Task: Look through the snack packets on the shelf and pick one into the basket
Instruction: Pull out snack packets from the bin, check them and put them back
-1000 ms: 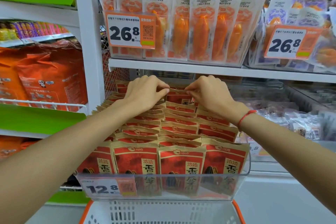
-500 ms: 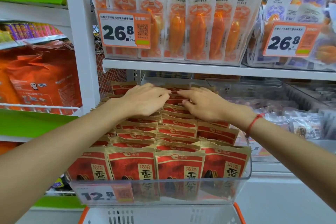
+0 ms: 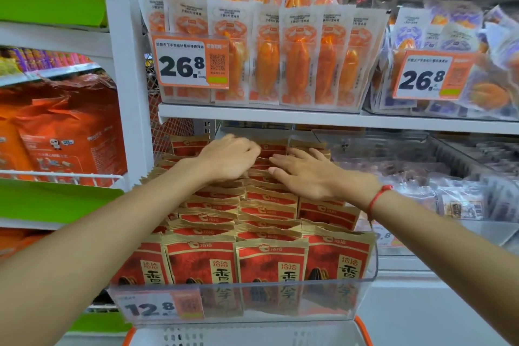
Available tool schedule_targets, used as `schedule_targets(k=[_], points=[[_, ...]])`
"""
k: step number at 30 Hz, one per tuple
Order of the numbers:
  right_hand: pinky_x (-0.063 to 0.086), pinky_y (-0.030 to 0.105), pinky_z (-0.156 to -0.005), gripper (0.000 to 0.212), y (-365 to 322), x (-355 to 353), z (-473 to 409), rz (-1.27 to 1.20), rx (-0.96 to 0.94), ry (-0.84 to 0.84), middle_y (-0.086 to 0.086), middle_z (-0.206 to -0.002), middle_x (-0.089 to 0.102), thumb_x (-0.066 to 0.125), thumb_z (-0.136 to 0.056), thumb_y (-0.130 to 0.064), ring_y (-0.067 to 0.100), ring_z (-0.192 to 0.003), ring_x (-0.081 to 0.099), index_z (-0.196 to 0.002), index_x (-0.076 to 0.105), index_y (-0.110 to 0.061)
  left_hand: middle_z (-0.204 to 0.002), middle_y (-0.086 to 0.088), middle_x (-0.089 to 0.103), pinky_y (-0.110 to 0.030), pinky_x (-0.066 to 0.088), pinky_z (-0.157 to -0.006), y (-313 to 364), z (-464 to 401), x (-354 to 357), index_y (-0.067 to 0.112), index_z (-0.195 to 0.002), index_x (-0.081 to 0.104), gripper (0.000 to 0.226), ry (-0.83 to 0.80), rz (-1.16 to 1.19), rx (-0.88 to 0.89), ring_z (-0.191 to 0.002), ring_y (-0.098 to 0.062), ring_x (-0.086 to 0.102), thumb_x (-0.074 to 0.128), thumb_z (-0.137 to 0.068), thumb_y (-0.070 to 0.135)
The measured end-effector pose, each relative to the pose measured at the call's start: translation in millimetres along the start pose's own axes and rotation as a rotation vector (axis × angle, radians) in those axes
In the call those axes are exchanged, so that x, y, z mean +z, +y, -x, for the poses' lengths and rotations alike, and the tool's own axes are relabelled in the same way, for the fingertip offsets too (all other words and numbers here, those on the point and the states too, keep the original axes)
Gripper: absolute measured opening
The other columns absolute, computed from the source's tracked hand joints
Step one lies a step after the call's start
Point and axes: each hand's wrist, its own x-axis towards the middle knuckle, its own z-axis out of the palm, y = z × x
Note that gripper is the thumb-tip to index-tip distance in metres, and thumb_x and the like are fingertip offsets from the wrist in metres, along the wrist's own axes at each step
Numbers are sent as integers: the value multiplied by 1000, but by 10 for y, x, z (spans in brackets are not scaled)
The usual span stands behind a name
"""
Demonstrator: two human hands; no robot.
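left hand [image 3: 229, 159] and right hand [image 3: 310, 175] atop rear red snack packets [image 3: 269, 199]

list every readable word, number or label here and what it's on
"26.8": orange price tag on the upper shelf bin, left
"26.8": orange price tag on the upper shelf bin, right
"12.8": price tag on the clear bin of red packets
"洽洽": red snack packets
Small print on tags and upper white packets: too small to read

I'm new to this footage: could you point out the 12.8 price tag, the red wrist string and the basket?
12.8 price tag [image 3: 148, 308]: head view, on its printed digits.
Red wrist string [image 3: 377, 197]: head view, on the band across the right wrist.
Basket [image 3: 362, 322]: head view, on its orange rim.
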Motion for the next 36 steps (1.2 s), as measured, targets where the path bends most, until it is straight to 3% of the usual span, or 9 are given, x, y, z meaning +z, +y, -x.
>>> schedule_targets(k=[2, 5, 7, 9, 14, 17, 21, 36], points=[[-7, 45, -121, 62, 3, 0, 30, 13, 12, 15, -11, -162, 11, 10, -100, -57, 16, -150, -5, -154, 22, -28, -131, -7, 60, -42, 40, -102, -1, -89, 11, 21, -144, 45, 45, 74, 39, -29, -129, -28, 44, 29, -102, 24], [-5, 45, -121, 65, 0, 10, 45, -26, 23, 8, -11, -162, 10, 11, -98, -62, 16, -150, -3, -155, 16, -31, -154, -11, 36, -44, 33, -111, 60, -206, 57, 23, -152, 30, 50, 17, -23, -50, -142, -30, 29, 31, -102, 25], [-4, 45, -121, 66, -12, 16, 53, -41, 24, -8, -11, -162, 10, 12, -97, -64, 16, -150, -3, -154, 17, -32, -157, -12, 29, -44, 30, -112, 121, -261, 84, 25, -153, 25, 51, -34, -51, -72, -144, -30, 25, 31, -103, 25], [-2, 46, -121, 68, -23, 17, 60, -54, 24, -13, -9, -162, 14, 13, -96, -66, 17, -150, -2, -154, 21, -32, -154, -15, 34, -43, 33, -108, 166, -300, 76, 24, -152, 29, 49, -49, -77, -92, -140, -32, 33, 32, -103, 24], [0, 49, -121, 72, -14, 27, 51, -52, 20, -17, -4, -161, 21, 14, -93, -70, 19, -150, -1, -152, 27, -32, -124, -8, 63, -35, 44, -83, 206, -308, 101, 20, -132, 57, 35, 137, -306, -66, -113, -27, 58, 44, -99, 20], [0, 48, -121, 71, -13, 39, 48, -55, 15, -19, -4, -161, 21, 14, -93, -69, 18, -150, -2, -152, 27, -31, -112, -8, 67, -30, 40, -70, 241, -341, 121, 19, -122, 64, 28, 204, -319, -76, -104, -26, 62, 50, -99, 25], [-1, 48, -121, 71, -18, 41, 51, -59, 16, -26, -4, -161, 20, 14, -94, -69, 18, -150, -4, -153, 25, -31, -110, -4, 68, -29, 39, -68, 267, -412, 169, 22, -113, 68, 21, 281, -335, -144, -102, -23, 63, 55, -97, 21], [-5, 49, -120, 72, -25, -3, 40, -59, 45, -119, -6, -163, 10, 13, -94, -70, 17, -150, -11, -154, 20, -31, -109, 4, 72, -27, 37, -72, 213, -152, 218, 29, -96, 76, 13, 401, 360, -396, -105, -22, 64, 70, -88, 36]])
